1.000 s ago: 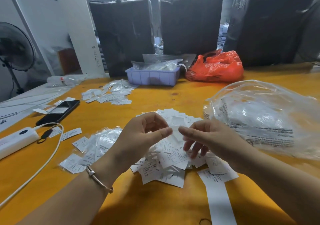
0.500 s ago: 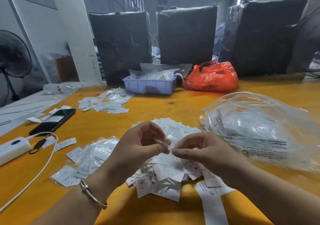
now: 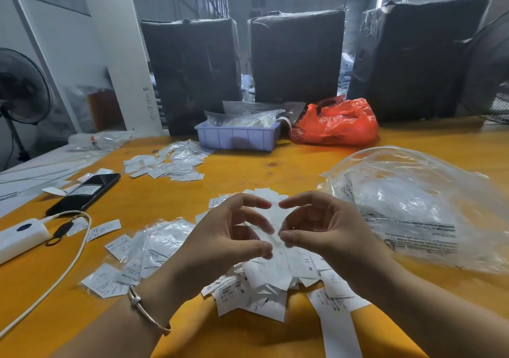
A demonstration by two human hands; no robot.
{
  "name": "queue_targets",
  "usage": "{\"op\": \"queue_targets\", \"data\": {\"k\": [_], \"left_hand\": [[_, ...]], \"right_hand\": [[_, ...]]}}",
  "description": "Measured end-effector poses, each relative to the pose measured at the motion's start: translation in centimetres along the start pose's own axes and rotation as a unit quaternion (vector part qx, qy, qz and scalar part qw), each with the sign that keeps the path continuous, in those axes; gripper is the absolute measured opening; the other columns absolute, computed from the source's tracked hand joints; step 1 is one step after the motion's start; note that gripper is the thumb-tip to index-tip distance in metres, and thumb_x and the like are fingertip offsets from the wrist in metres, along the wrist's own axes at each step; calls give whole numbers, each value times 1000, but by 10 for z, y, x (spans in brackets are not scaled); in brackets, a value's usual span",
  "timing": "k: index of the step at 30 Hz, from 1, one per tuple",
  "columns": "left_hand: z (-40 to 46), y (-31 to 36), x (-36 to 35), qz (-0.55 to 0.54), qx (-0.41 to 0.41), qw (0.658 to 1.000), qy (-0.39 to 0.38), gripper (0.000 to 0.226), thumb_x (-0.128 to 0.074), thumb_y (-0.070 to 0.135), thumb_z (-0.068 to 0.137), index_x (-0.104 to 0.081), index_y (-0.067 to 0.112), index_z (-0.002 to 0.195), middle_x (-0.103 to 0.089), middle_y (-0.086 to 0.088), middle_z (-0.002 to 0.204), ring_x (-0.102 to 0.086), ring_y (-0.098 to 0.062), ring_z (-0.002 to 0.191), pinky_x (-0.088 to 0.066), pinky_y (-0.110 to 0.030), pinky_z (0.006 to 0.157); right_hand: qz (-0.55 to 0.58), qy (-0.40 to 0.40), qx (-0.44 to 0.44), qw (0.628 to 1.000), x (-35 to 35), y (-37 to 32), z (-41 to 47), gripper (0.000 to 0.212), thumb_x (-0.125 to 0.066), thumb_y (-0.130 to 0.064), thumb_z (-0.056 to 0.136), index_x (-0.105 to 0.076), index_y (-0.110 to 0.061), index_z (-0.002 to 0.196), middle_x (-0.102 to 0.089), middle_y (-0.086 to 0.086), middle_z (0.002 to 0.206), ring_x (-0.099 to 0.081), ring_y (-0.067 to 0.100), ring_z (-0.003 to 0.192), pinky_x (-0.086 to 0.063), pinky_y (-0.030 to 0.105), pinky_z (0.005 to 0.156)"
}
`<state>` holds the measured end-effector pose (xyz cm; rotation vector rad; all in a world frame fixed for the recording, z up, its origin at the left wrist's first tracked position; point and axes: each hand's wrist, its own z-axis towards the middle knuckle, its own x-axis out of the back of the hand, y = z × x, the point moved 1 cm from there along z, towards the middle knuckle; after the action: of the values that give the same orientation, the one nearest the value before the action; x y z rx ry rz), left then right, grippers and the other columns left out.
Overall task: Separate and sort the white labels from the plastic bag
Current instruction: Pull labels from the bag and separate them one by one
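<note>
A black phone (image 3: 84, 193) lies at the left of the orange table (image 3: 275, 164), near a white power bank (image 3: 20, 237) with its white cable (image 3: 55, 275) trailing toward the near edge. At the far edge sit a lilac tray (image 3: 237, 137) and, just beside it, a crumpled red bag (image 3: 336, 123) — three black-wrapped bundles (image 3: 296, 57) stand behind them. A fan (image 3: 19, 87) stands off the table's left side.

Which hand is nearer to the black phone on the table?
Left. The left hand is over the label pile, on the side of the black phone, which lies farther left and back. The right hand is beyond it, toward the clear plastic bag.
</note>
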<state>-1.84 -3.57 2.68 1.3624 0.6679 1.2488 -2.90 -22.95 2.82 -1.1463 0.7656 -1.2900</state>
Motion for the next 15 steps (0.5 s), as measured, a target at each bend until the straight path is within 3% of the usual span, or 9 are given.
{"op": "queue_targets", "data": {"k": [5, 10, 15], "left_hand": [[0, 0, -2, 6, 10, 1000, -12, 35, -77, 11, 82, -64, 20, 113, -75, -8, 85, -72, -20, 73, -53, -20, 63], [1, -3, 3, 2, -10, 1000, 30, 5, -76, 14, 82, -75, 13, 87, -75, -8, 77, -71, -19, 68, -51, -19, 60], [0, -2, 4, -14, -9, 999, 30, 20, -75, 27, 76, -72, 8, 81, -74, -12, 75, -72, -22, 67, -52, -22, 59]], "right_hand": [[-63, 10, 62, 996, -4, -3, -2, 33, -77, 0, 75, -66, -14, 103, -73, 4, 78, -70, 17, 70, -58, 34, 74], [5, -31, -28, 999, -3, 1, 0, 49, -79, -7, 73, -59, -16, 116, -73, 9, 83, -71, 24, 76, -59, 35, 78], [25, -14, -13, 1000, 0, 1, 1, 37, -78, -8, 71, -65, -11, 106, -74, 12, 79, -70, 25, 71, -57, 28, 72]]}}
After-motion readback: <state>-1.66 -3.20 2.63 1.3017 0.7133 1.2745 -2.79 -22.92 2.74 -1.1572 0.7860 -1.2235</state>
